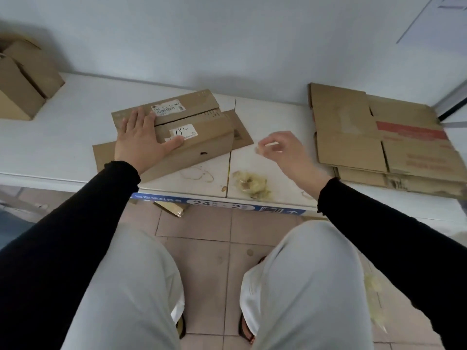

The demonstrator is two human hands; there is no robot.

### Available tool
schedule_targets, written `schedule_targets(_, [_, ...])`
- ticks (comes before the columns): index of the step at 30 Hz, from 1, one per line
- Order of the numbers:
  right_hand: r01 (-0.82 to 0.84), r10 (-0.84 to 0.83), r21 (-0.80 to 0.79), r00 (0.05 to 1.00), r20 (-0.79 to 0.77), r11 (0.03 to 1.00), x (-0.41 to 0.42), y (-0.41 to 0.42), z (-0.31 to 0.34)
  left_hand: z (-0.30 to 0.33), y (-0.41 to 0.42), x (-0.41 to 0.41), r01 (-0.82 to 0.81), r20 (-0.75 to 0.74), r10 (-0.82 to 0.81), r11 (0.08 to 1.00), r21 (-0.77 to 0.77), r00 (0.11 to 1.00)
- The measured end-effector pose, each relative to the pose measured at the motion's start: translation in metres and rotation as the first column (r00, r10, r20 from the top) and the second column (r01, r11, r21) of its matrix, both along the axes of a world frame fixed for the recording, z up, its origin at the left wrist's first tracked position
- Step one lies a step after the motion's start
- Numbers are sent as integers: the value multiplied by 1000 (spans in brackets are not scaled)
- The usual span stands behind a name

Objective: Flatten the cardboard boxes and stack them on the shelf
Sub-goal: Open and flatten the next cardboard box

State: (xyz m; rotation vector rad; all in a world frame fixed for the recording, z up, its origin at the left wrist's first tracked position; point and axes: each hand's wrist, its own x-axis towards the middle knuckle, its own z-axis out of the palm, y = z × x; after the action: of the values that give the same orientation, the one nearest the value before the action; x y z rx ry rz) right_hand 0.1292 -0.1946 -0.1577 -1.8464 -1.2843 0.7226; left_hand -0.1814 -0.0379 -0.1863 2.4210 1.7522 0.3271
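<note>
Two stacks of flattened boxes (384, 137) lie on the shelf (63, 137); left hand (141, 142) presses, fingers spread, on a still-taped box (192, 132) mid-shelf. Right hand (280, 150) pinches a tape scrap (262, 147). Another box (22, 79) awaits, far left.

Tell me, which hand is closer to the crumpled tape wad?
Right. The right hand hovers just above and behind the crumpled tape wad, pinching a small scrap; the left hand presses the box farther left.

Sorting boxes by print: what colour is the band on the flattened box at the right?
Red, on the flattened box, seen in the head view.
</note>
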Motion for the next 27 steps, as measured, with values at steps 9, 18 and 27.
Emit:
schedule_targets(9, [-299, 258, -27, 773, 580, 954, -30, -23, -21, 3, -1, 0, 4, -6, -5, 1000, -7, 1000])
schedule_targets(18, [-390, 594, -480, 262, 761, 786, -53, -54, -50, 0, 0, -1, 28, 12, -28, 1000, 11, 1000])
schedule_targets(27, [-248, 739, -703, 348, 577, 666, -46, -48, -39, -2, 3, -4, 53, 3, -53, 999, 3, 999])
